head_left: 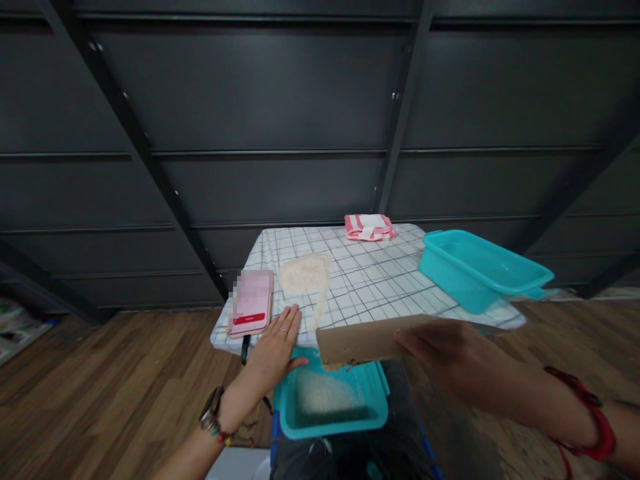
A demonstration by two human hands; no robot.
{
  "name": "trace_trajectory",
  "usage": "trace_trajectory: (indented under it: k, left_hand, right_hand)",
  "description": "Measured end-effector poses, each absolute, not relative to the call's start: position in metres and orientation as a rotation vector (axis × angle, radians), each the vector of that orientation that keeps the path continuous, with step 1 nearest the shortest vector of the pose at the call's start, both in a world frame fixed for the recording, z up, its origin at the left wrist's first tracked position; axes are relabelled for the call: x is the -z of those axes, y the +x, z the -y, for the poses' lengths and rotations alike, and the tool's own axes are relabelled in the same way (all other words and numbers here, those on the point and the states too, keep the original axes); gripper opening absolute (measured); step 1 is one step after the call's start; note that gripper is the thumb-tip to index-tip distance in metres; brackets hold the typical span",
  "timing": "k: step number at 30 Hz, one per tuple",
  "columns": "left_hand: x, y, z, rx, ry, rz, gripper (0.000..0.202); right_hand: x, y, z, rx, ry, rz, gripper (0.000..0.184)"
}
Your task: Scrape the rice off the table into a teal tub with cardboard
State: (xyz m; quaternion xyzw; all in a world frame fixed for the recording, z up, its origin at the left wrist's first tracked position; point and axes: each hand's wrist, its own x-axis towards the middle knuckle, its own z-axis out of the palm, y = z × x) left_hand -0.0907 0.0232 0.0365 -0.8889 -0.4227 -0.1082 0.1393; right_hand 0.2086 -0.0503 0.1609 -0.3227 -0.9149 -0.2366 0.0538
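Fingers of Left Hand (275, 350) Laid Flat; Fingers of Right Hand (445, 357) Gripping Cardboard Piece (357, 343)

Left hand, lower centre-left of the frame: fingers extended and nearly together, palm down at the near edge of the checked cloth (380, 280) that covers the surface. Nothing is grasped. The thumb points right, at the upper-left rim of the teal tray (333, 430).

Right hand, lower right of the frame: fingers closed on the right end of the cardboard piece, which spans leftward above the tray's upper-right part. Exact thumb placement cannot be determined.

Pale granular pile (305, 273): located at frame centre, on the cloth, just above the left fingertips and apart from them. A thin trail runs from its right side down toward the left end of the cardboard. Relative to the right fingers, the pile lies to the upper left, well apart.

Loose grains (327, 397) cover the bottom of the tray at lower centre.

Adjacent items: pink flat case (255, 300), just left of the left fingers; folded striped towel (369, 228), at the far edge of the cloth; teal container (453, 277), right of centre.
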Motion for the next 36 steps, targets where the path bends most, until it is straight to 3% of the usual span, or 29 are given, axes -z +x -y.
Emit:
trace_trajectory:
  k: [12,17,23,36]
  left_hand:
    - [-0.044,-0.089,-0.022,0.23,-2.585,1.246,0.068]
    - [-0.044,-0.087,-0.022,0.192,-2.579,1.269,0.074]
    - [-0.043,-0.088,-0.022,0.225,-2.585,1.25,0.076]
    - [-0.043,-0.089,-0.022,0.22,-2.583,1.211,0.074]
  right_hand:
    - [-0.172,0.203,0.062,0.82,-0.856,2.612,0.037]
    - [-0.171,0.214,0.032,0.651,-1.25,2.577,0.027]
    - [-0.162,0.228,0.026,0.695,-1.501,2.629,0.026]
    - [-0.167,0.207,0.079,0.961,-0.926,2.536,0.036]
